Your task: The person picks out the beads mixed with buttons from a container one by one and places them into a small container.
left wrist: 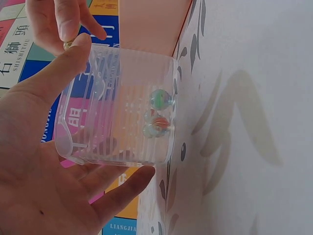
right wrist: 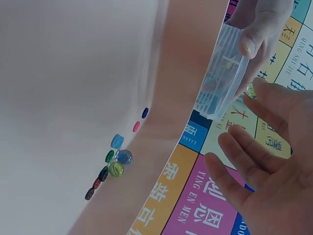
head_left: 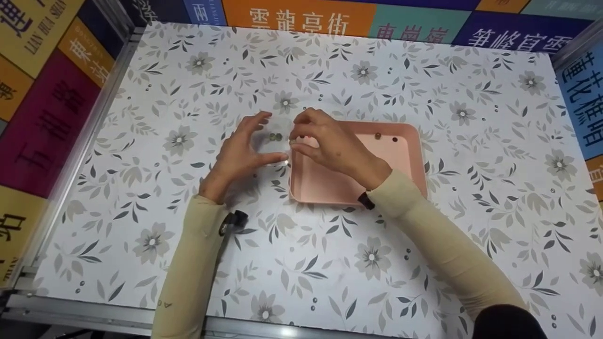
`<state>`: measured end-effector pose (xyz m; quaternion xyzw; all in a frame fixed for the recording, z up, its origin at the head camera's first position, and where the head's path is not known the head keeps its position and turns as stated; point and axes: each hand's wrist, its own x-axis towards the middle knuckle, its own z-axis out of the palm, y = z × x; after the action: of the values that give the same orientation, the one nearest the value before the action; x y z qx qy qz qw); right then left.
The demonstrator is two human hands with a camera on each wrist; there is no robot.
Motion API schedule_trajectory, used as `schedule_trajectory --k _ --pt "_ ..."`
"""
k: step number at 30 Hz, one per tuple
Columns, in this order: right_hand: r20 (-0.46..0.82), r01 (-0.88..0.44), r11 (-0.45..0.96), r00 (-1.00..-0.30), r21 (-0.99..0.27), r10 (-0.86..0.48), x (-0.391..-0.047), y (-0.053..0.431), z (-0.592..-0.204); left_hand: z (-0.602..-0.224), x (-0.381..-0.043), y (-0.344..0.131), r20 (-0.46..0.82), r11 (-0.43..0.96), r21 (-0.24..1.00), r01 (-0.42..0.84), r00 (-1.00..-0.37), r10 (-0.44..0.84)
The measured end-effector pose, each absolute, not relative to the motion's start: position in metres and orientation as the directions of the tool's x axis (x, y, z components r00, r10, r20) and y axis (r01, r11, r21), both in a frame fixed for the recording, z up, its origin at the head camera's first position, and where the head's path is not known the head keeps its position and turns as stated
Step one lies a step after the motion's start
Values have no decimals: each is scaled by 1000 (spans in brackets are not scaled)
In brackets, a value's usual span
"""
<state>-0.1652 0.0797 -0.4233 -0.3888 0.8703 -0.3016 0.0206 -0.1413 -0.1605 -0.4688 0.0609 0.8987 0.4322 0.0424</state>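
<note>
My left hand (head_left: 233, 153) holds a clear plastic box (left wrist: 129, 105) between its thumb and spread fingers, just left of a pink tray (head_left: 297, 200). Marbles lie together inside the box, among them a green-swirled marble (left wrist: 160, 99) and an orange-streaked marble (left wrist: 159, 122). Above the box's open side, my right hand (head_left: 337, 143) pinches a yellow-green marble (right wrist: 251, 90) between thumb and forefinger. Its other fingers are spread apart in the right wrist view. The right wrist passes over the tray.
Inside the tray lie a yellow-green marble (right wrist: 116, 169), a blue marble (right wrist: 124, 156) and several small coloured discs, including a light blue disc (right wrist: 117, 141). A floral-patterned cloth (head_left: 301, 263) covers the table. Panels with printed characters (head_left: 301, 19) stand along the back and sides.
</note>
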Motion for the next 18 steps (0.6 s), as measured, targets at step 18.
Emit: schedule_trajectory --k 18 --pt "153 -666 523 -683 -531 -714 -164 72 -423 -469 -141 -162 -28 611 789 66 -989 142"
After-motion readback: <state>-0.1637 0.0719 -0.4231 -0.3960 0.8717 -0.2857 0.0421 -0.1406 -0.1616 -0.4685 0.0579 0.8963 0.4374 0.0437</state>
